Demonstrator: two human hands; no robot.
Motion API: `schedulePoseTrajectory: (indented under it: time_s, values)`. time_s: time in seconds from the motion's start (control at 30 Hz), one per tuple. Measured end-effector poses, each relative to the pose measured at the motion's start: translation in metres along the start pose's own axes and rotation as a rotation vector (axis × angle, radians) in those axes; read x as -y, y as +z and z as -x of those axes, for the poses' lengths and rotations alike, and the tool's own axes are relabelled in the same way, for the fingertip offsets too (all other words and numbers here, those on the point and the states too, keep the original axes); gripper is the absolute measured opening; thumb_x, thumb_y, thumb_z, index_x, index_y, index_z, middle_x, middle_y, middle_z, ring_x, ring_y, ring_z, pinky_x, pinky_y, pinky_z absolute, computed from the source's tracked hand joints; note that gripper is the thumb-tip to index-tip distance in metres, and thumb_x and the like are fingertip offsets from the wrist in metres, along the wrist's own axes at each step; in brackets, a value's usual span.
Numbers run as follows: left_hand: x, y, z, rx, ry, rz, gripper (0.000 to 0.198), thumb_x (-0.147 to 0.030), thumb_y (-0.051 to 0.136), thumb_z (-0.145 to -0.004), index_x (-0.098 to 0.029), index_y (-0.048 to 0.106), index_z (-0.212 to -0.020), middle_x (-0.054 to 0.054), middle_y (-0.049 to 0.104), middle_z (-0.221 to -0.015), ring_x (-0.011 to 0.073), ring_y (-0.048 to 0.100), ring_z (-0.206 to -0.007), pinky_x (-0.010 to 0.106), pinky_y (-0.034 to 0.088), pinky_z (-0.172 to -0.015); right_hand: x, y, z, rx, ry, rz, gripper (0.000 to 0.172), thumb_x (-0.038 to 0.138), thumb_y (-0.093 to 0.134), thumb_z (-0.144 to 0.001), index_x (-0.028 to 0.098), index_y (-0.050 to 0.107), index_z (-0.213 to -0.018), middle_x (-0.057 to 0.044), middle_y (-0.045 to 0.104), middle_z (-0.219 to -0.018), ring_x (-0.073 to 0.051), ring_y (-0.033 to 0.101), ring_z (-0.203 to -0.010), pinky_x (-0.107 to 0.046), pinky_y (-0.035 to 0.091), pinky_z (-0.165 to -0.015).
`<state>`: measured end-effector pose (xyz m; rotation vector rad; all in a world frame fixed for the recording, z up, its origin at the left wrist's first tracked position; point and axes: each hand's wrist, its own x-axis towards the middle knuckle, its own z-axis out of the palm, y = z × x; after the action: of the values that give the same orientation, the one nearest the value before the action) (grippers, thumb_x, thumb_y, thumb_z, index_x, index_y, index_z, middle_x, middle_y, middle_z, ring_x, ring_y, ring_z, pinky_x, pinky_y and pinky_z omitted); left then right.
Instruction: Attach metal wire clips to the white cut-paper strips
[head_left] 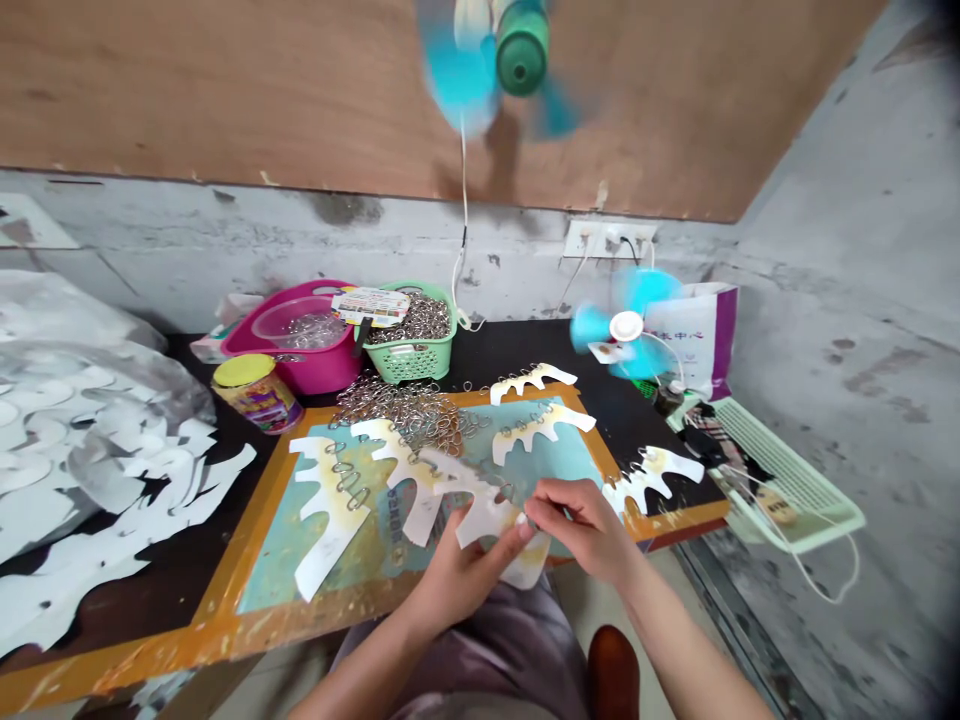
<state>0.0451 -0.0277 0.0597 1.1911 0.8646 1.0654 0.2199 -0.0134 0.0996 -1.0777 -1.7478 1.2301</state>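
Note:
My left hand (471, 565) is closed on a white scalloped cut-out piece (480, 515), held up just over the table's front edge. At its right side, my right hand (577, 525) has fingers pinched together at the piece's edge, near a metal ring (507, 491); what lies between the fingertips is hidden. Similar white pieces carrying rows of rings lie around: one at the left (330, 500), one in the middle (397, 460), one behind (544, 430), one farther back (532, 382) and one at the right (656, 477). A pile of metal rings (409, 412) lies behind my hands.
A magenta basket (322, 370) and a green basket (412, 360) of rings stand at the back, beside a yellow-lidded tub (257, 392). White cut-outs (67, 430) in plastic fill the left. Two fans spin, one overhead (521, 60), one at the right (626, 326). A green tray (810, 500) sits far right.

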Motion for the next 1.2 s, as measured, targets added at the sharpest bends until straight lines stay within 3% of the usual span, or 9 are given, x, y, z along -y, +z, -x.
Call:
schedulePoseTrajectory:
  time_s: [0.13,0.3,0.43,0.53,0.73,0.9,1.0,1.13,1.2]
  values:
    - [0.01,0.001,0.002,-0.013,-0.06,0.091,0.033,-0.047,0.07,-0.083,-0.015,0.063,-0.08,-0.001,0.056,-0.069,0.011,0.05,-0.062,0.021,0.047,-0.058,-0.005,0.013,0.005,-0.125,0.018,-0.183,0.042,0.043,0.056,-0.094,0.019,0.042,-0.062,0.005,0.032,-0.061,-0.011,0.027,-0.059,-0.026,0.021,-0.053]
    - [0.02,0.006,0.002,-0.075,-0.07,0.202,0.042,-0.056,0.069,-0.08,-0.015,0.064,-0.077,0.001,0.058,-0.072,0.0124,0.049,-0.064,0.023,0.045,-0.059,-0.015,0.031,0.005,-0.279,0.034,-0.426,0.043,0.049,0.059,-0.092,0.019,0.047,-0.063,0.003,0.039,-0.06,-0.012,0.033,-0.059,-0.026,0.027,-0.055]
    - [0.009,0.004,-0.001,-0.177,-0.024,0.089,0.043,-0.057,0.07,-0.078,-0.015,0.062,-0.069,-0.001,0.055,-0.064,0.0117,0.047,-0.06,0.022,0.042,-0.055,-0.017,0.027,0.005,-0.134,0.025,-0.424,0.046,0.061,0.061,-0.085,0.018,0.056,-0.071,0.002,0.045,-0.063,-0.012,0.036,-0.057,-0.025,0.029,-0.053]
    - [0.002,0.001,-0.002,-0.229,-0.003,0.081,0.041,-0.055,0.073,-0.077,-0.016,0.063,-0.068,-0.001,0.056,-0.063,0.0116,0.048,-0.059,0.022,0.042,-0.055,-0.014,0.023,0.006,-0.048,0.126,-0.377,0.039,0.053,0.074,-0.078,0.017,0.059,-0.073,0.004,0.044,-0.06,-0.011,0.037,-0.053,-0.023,0.03,-0.05]
    - [0.005,0.001,0.0,-0.204,-0.186,0.39,0.041,-0.05,0.083,-0.066,-0.013,0.066,-0.073,0.0,0.062,-0.065,0.0118,0.054,-0.057,0.022,0.044,-0.054,-0.012,0.025,0.008,0.037,0.153,-0.568,0.035,0.045,0.075,-0.079,0.016,0.06,-0.065,0.003,0.047,-0.062,-0.01,0.038,-0.055,-0.022,0.031,-0.052]
    - [0.005,0.007,0.0,-0.211,-0.264,0.52,0.045,-0.05,0.087,-0.058,-0.013,0.068,-0.075,0.002,0.063,-0.063,0.0128,0.055,-0.053,0.023,0.046,-0.051,-0.016,0.036,0.01,-0.009,0.163,-0.738,0.034,0.041,0.08,-0.074,0.017,0.058,-0.065,0.003,0.048,-0.06,-0.01,0.041,-0.054,-0.023,0.035,-0.052]
    - [0.006,0.007,-0.002,-0.196,-0.237,0.473,0.043,-0.051,0.084,-0.064,-0.013,0.069,-0.079,0.002,0.063,-0.065,0.0127,0.056,-0.055,0.022,0.046,-0.052,-0.018,0.036,0.012,-0.072,0.167,-0.727,0.035,0.042,0.079,-0.075,0.018,0.056,-0.065,0.003,0.048,-0.059,-0.009,0.039,-0.052,-0.022,0.034,-0.05]
    - [0.009,0.002,-0.005,-0.114,-0.134,0.291,0.04,-0.052,0.077,-0.075,-0.013,0.068,-0.077,0.001,0.063,-0.067,0.0117,0.056,-0.059,0.021,0.047,-0.055,-0.02,0.027,0.012,-0.021,0.152,-0.702,0.041,0.056,0.074,-0.076,0.017,0.059,-0.074,0.001,0.05,-0.062,-0.011,0.042,-0.052,-0.022,0.032,-0.048]
    - [0.01,-0.001,-0.006,-0.076,-0.124,0.251,0.04,-0.052,0.075,-0.077,-0.013,0.068,-0.077,0.001,0.062,-0.066,0.0112,0.055,-0.058,0.02,0.046,-0.054,-0.02,0.025,0.011,-0.034,0.164,-0.691,0.04,0.053,0.074,-0.077,0.018,0.057,-0.072,0.002,0.048,-0.061,-0.01,0.04,-0.051,-0.022,0.03,-0.047]
